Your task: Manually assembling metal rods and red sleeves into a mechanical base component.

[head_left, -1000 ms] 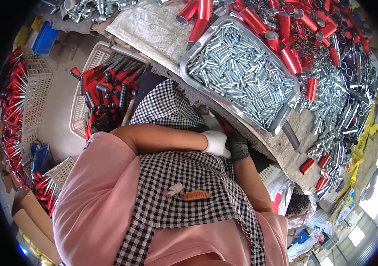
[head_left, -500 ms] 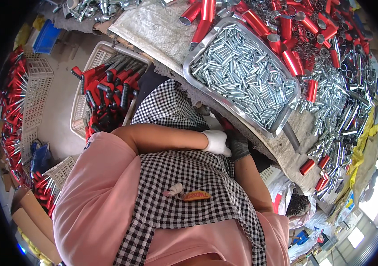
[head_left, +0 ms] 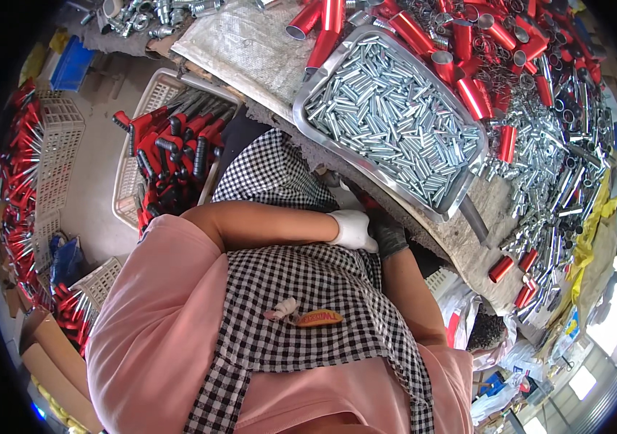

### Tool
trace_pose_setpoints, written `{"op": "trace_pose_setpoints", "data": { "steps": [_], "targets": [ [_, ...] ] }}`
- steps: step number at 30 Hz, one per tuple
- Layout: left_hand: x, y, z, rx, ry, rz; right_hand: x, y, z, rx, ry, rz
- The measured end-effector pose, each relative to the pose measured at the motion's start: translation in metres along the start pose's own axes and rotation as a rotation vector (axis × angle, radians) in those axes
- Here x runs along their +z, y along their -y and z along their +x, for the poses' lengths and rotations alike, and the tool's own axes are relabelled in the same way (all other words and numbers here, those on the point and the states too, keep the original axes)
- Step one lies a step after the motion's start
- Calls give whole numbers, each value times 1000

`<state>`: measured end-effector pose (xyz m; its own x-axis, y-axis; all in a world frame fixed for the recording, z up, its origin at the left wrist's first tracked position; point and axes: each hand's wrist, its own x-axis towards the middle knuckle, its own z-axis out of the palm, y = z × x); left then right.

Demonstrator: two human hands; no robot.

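At the table's front edge, my two hands meet close together over my lap. My left hand [head_left: 353, 231], in a white glove, has its fingers curled, and what they close on is hidden. Against it, my right hand [head_left: 391, 236] in a dark grey glove is closed round a red and black tool [head_left: 371, 202], mostly covered by the hand and shadow. A dull metal piece [head_left: 332, 178] shows just beyond, by the checked apron [head_left: 272, 173]. Further away on the table, a steel tray [head_left: 382, 173] holds many short silver metal pins [head_left: 395, 116].
Red metal tubes [head_left: 473, 98] and a heap of springs and small metal parts [head_left: 533, 173] cover the table's right side. To my left stands a white plastic basket [head_left: 126, 181] of red tools with black grips [head_left: 171, 148]. More crates [head_left: 59, 152] stand at the far left.
The view has shifted very slightly, so the tray and table sit a little further left. Both hands stay together in nearly the same place.
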<state>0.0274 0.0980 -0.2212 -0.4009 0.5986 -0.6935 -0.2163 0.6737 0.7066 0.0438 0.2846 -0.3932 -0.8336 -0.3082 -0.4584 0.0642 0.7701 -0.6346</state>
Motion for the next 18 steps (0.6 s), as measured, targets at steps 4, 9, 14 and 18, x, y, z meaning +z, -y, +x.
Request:
{"op": "trace_pose_setpoints", "data": {
  "steps": [4, 9, 14, 18],
  "targets": [
    [0, 2, 0, 16, -2, -13, -1, 9, 1, 15, -16, 344],
    [-6, -4, -3, -84, -14, -39, -16, 44, 9, 18, -48, 695],
    [-8, 22, 24, -135, -327, -8, -35, 77, 10, -297, -1, 772],
    [12, 91, 90, 194, -526, 376, -64, 90, 22, -313, -39, 707]
  ]
}}
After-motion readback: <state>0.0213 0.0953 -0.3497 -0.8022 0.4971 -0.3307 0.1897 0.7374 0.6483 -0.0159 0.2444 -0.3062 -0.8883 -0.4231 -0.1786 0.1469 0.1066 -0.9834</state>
